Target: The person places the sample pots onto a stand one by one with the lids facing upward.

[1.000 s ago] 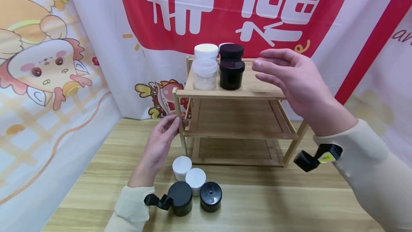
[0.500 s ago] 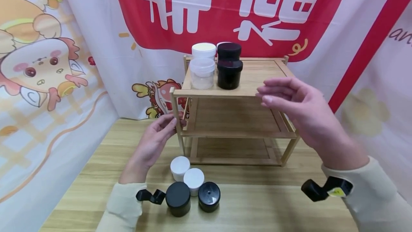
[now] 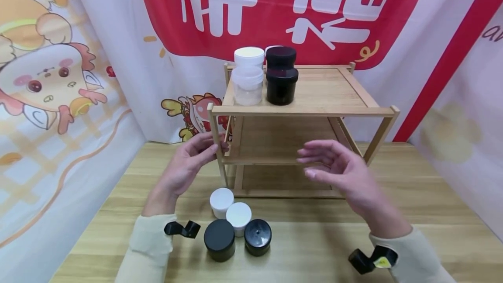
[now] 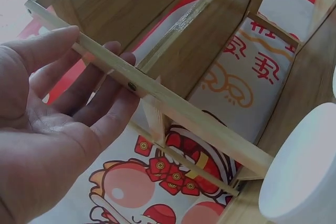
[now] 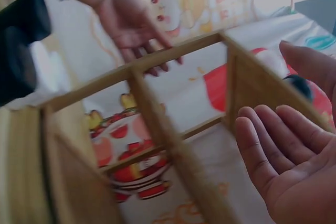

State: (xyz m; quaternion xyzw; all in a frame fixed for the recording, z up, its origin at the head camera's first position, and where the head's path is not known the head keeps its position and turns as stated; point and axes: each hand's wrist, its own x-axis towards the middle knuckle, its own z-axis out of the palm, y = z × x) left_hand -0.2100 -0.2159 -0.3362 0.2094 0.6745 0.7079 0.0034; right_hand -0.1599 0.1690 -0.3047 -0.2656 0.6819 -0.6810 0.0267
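Observation:
My left hand (image 3: 187,163) holds the front left post (image 4: 184,111) of a three-tier wooden shelf rack (image 3: 314,110), thumb on one side and fingers behind it. Relaxed and holding nothing, my right hand (image 3: 334,167) hovers in front of the rack's middle tier (image 3: 283,136). On the top tier, a clear lidded jar (image 3: 247,88) stands beside a black jar (image 3: 281,88). A white jar (image 3: 249,56) and another black lid (image 3: 280,56) show above these, with part of one more white lid behind.
Below the left post, two white jars (image 3: 222,200) stand on the wood-grain table (image 3: 306,248). In front of them are a matte black jar (image 3: 219,239) and a glossy black-lidded jar (image 3: 257,236). Printed cloth (image 3: 188,47) hangs close behind the rack.
My right hand has come down from beside the top tier's jars to the front of the middle tier. The left hand keeps its hold on the post; the jars stay put.

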